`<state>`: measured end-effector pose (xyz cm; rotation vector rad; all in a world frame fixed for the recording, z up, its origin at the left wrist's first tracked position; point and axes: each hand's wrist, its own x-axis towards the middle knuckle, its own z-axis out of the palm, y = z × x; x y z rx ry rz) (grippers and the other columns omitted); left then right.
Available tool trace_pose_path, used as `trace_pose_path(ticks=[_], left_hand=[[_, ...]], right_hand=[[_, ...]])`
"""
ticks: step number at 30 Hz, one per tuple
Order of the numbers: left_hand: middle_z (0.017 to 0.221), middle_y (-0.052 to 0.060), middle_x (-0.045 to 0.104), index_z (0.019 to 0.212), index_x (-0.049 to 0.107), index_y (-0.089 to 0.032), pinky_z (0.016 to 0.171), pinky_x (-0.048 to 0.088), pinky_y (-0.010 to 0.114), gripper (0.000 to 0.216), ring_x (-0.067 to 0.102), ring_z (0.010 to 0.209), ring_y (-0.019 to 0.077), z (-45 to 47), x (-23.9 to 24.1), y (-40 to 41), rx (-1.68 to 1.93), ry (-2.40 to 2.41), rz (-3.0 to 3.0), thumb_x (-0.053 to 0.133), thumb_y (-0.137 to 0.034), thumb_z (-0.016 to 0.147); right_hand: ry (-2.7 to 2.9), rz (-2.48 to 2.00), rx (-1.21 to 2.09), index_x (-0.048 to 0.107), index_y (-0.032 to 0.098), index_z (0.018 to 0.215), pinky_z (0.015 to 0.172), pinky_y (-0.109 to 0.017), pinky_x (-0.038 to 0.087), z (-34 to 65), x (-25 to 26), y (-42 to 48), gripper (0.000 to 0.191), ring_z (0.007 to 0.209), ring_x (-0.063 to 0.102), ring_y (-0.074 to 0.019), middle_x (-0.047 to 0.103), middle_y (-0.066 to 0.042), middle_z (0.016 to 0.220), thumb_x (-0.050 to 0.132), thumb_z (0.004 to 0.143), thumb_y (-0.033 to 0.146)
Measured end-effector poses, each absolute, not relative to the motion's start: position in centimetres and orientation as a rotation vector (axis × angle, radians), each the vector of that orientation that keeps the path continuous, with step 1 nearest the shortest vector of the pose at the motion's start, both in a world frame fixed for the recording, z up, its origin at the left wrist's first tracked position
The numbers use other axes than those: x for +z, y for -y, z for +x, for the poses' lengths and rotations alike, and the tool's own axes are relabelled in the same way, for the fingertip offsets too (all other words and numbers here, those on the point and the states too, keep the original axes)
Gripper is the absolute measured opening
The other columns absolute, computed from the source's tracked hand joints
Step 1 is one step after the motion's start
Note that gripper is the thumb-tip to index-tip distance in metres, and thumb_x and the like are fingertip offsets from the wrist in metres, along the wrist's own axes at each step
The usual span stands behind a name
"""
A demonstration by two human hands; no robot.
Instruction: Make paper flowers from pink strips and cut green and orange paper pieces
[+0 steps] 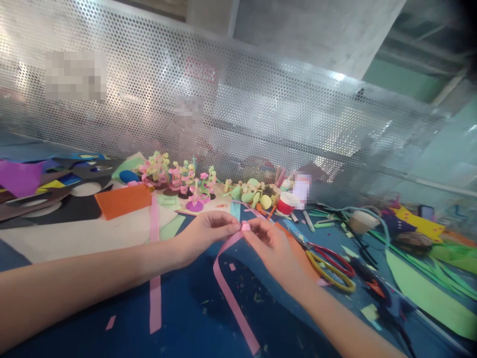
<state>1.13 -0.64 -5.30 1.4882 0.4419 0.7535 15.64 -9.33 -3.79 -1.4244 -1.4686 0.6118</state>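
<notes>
Both my hands meet over a blue table [194,308] and pinch one end of a long pink paper strip [231,293]. My left hand [206,233] grips it from the left and my right hand [274,248] from the right, fingers closed on the small folded or rolled end [245,226]. From there the strip hangs down and trails toward me across the table. A second pink strip [155,278] lies flat under my left forearm.
Small paper flower models [182,179] and green pom-pom shapes [253,191] stand behind my hands. Scissors with yellow and red handles [330,263] lie right of my right hand. Coloured paper sheets [122,201] lie left; green strips [428,293] right. A perforated metal screen [238,109] closes the back.
</notes>
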Motion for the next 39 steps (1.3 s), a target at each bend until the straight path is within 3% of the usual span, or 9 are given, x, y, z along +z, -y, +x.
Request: trace_pose_path(ticks=[9,17,32,39], left_hand=[[0.085,0.000,0.063,0.086,0.063,-0.017,0.073,0.040,0.021,0.018,0.056,0.079,0.0112,1.2,-5.5,0.7,0.730,-0.384,1.426,0.068,-0.029,0.074],[0.078,0.000,0.060,0.086,0.064,-0.016,0.070,0.040,0.023,0.022,0.054,0.072,0.0105,1.2,-5.5,0.5,0.745,-0.427,1.428,0.068,-0.033,0.073],[0.089,0.002,0.066,0.089,0.064,-0.016,0.085,0.041,0.027,0.018,0.059,0.087,0.0132,1.4,-6.4,0.7,0.732,-0.357,1.406,0.068,-0.024,0.073],[0.082,0.000,0.064,0.088,0.064,-0.016,0.076,0.042,0.023,0.017,0.057,0.077,0.0104,1.4,-6.7,0.8,0.728,-0.360,1.409,0.068,-0.025,0.074]], right_hand=[[1.479,-1.451,0.573,0.056,0.020,0.079,0.064,-0.025,0.044,15.9,-4.1,9.3,0.015,0.069,0.053,-0.0147,0.057,0.000,0.074,0.054,0.083,0.035],[1.320,-1.342,0.784,0.059,0.020,0.085,0.069,-0.028,0.046,16.0,-4.3,8.6,0.019,0.072,0.057,-0.0148,0.061,-0.001,0.078,0.063,0.074,0.035],[1.390,-1.435,0.638,0.056,0.019,0.071,0.056,-0.023,0.039,15.8,-4.6,8.9,0.022,0.060,0.048,-0.0126,0.050,0.003,0.063,0.055,0.081,0.040],[1.396,-1.418,0.587,0.057,0.022,0.077,0.064,-0.026,0.046,15.5,-5.2,9.0,0.020,0.069,0.055,-0.0155,0.057,0.001,0.073,0.052,0.083,0.041]])
